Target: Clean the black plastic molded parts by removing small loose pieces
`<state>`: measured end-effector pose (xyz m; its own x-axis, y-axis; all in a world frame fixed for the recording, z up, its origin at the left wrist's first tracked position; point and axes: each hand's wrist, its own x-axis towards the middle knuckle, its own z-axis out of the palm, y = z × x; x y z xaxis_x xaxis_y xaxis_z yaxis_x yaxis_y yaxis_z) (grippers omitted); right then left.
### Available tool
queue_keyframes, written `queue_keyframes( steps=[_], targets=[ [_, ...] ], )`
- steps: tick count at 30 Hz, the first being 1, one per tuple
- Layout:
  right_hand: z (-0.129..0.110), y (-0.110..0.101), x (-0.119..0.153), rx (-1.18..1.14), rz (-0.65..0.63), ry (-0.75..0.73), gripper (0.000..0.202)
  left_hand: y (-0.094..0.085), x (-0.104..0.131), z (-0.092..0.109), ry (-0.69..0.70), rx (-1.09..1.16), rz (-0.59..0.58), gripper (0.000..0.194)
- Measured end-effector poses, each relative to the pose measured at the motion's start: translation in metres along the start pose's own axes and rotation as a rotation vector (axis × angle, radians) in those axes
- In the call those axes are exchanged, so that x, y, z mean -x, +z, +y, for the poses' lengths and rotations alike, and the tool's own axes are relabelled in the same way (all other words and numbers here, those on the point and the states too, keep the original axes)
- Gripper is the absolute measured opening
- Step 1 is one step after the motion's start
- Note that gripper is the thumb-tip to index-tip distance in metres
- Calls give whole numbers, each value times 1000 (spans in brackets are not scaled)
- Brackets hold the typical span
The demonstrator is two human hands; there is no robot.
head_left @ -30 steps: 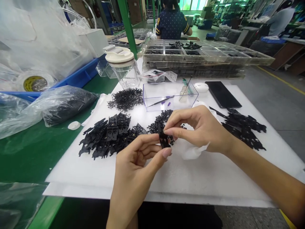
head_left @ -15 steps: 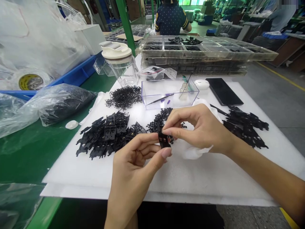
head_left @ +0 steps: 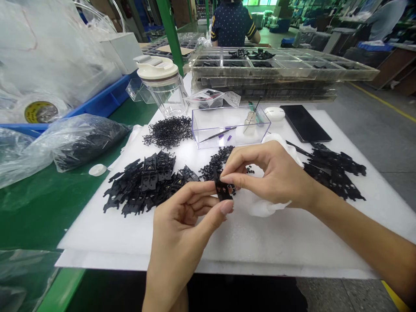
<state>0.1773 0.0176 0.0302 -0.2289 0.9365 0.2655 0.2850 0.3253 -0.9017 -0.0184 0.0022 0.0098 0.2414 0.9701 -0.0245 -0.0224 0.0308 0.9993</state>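
Between thumb and fingers, my left hand (head_left: 191,221) holds a small black plastic part (head_left: 222,190) with holes in it, above the white foam sheet (head_left: 260,247). At the part's upper edge, my right hand (head_left: 266,173) is closed in a pinch; whatever its fingertips hold is hidden. A pile of similar flat black parts (head_left: 143,182) lies left of my hands. Tiny black pieces (head_left: 214,162) are heaped just behind them. Farther back sits a tangle of thin black bent pieces (head_left: 169,131). Crumpled white tissue (head_left: 266,209) shows under my right hand.
Behind the heaps stands a clear box (head_left: 208,138) with tweezers and a small bottle. A lidded jar (head_left: 160,82), a black phone (head_left: 305,123) and longer black parts (head_left: 338,173) surround it. Stacked divided trays (head_left: 279,71) are at the back, with a person (head_left: 232,24) beyond.
Both hands keep nearly the same pose on the black plastic part. The whole view has shifted very slightly; nothing else visibly differs.
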Motion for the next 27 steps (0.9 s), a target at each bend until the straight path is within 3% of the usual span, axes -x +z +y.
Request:
queue_keyframes(
  steps=[27],
  targets=[
    [2, 2, 3, 76, -24, -132, 6, 5, 0, 1, -27, 13, 70, 16]
  ],
)
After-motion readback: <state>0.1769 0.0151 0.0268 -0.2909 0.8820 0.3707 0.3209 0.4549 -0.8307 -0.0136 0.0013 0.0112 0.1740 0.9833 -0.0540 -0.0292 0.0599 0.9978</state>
